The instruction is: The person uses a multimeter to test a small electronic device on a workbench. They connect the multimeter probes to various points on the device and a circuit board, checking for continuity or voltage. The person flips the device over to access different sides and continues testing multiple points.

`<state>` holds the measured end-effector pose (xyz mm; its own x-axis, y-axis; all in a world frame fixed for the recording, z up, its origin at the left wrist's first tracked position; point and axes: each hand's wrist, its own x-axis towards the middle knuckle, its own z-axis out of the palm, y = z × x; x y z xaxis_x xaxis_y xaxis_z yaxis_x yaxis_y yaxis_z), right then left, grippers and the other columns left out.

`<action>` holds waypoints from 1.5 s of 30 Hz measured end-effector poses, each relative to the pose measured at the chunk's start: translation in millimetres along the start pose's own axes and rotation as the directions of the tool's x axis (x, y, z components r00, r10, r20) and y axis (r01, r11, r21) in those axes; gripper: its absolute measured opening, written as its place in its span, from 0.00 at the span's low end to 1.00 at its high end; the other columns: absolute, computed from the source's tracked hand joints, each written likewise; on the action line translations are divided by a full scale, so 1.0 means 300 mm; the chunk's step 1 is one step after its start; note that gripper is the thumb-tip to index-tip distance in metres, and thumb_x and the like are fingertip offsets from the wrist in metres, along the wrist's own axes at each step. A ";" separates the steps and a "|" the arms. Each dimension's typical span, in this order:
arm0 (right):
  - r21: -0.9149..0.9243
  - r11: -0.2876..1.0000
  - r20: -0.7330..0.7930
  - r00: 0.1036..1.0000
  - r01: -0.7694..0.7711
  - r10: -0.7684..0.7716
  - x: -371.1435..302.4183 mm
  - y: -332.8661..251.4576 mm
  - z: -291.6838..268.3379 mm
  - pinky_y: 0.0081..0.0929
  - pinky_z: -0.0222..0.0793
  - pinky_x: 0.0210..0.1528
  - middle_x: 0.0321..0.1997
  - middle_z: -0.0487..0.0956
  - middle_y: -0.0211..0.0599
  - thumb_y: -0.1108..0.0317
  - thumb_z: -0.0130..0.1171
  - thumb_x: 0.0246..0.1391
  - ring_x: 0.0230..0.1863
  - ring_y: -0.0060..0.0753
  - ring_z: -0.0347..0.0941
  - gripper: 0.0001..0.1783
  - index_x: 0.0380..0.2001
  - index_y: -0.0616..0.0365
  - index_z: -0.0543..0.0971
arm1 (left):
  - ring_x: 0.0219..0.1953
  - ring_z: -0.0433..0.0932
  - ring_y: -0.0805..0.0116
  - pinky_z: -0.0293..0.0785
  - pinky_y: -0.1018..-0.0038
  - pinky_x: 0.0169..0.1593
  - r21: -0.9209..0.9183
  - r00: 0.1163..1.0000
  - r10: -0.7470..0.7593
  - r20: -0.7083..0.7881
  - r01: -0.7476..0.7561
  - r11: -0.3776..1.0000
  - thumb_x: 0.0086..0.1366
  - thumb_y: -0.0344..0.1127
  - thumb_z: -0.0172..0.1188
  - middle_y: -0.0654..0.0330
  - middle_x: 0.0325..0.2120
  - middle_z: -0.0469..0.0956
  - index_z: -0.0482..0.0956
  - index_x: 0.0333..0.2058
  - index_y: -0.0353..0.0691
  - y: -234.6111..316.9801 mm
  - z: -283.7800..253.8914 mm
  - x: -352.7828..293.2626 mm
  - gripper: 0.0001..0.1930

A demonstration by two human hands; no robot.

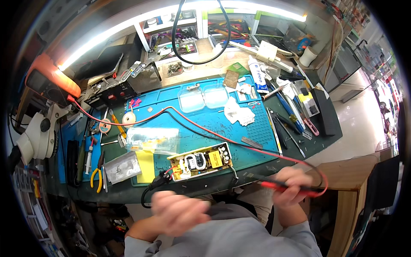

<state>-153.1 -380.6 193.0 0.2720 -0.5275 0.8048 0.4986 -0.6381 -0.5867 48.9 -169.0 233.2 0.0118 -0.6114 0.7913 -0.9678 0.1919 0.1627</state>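
Note:
My right hand is closed round a red test probe and a black test probe, tips pointing left past the bench's front edge. Their red lead and black lead arc across the blue mat to the orange multimeter at the far left. Blurred by motion, my left hand hovers in front of the bench edge, its fingers too smeared to read. Just beyond it lies an opened power supply board in a yellowish casing, with a black plug and cord at its left end.
Left of the board are a yellow paper, clear plastic bags and yellow-handled pliers. A clear open box and crumpled tissue lie farther back. Tweezers and pens crowd the right. A white microscope stands left.

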 end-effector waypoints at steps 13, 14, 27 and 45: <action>-0.139 0.969 -0.268 0.950 -0.204 0.162 0.036 0.108 -0.042 0.20 0.51 0.20 0.20 0.67 0.36 0.56 0.47 0.66 0.15 0.23 0.58 0.17 0.32 0.59 0.65 | 0.28 0.64 0.70 0.60 0.75 0.33 0.157 0.716 -0.430 -0.549 0.594 0.789 0.78 0.50 0.32 0.60 0.24 0.66 0.75 0.44 0.25 -0.212 -0.220 -0.366 0.30; -0.152 0.967 -0.286 0.945 -0.206 0.156 0.040 0.109 -0.039 0.20 0.51 0.19 0.20 0.66 0.36 0.56 0.46 0.66 0.15 0.23 0.58 0.17 0.31 0.59 0.65 | 0.29 0.64 0.71 0.61 0.75 0.35 0.146 0.707 -0.430 -0.562 0.597 0.789 0.78 0.51 0.32 0.60 0.25 0.66 0.75 0.45 0.25 -0.222 -0.219 -0.382 0.31; -0.345 0.933 -0.214 0.976 -0.099 0.025 0.031 0.120 -0.026 0.21 0.49 0.18 0.17 0.63 0.34 0.55 0.45 0.65 0.14 0.23 0.55 0.18 0.29 0.59 0.63 | 0.25 0.61 0.71 0.58 0.78 0.27 0.076 0.574 -0.380 -0.725 0.615 0.785 0.70 0.26 0.40 0.58 0.24 0.66 0.67 0.54 0.23 -0.232 -0.176 -0.360 0.17; -0.295 0.950 -0.140 0.988 -0.102 0.063 0.030 0.111 -0.043 0.23 0.54 0.20 0.19 0.68 0.34 0.54 0.49 0.66 0.16 0.24 0.60 0.18 0.31 0.59 0.66 | 0.25 0.62 0.73 0.58 0.80 0.28 0.090 0.552 -0.428 -0.715 0.681 0.727 0.73 0.28 0.41 0.59 0.26 0.69 0.69 0.53 0.25 -0.226 -0.171 -0.341 0.16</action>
<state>-144.6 -413.8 179.6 0.1845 -0.6401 0.7458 0.2031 -0.7177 -0.6661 126.3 -80.1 171.4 0.6009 0.1290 0.7888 -0.7182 -0.3461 0.6037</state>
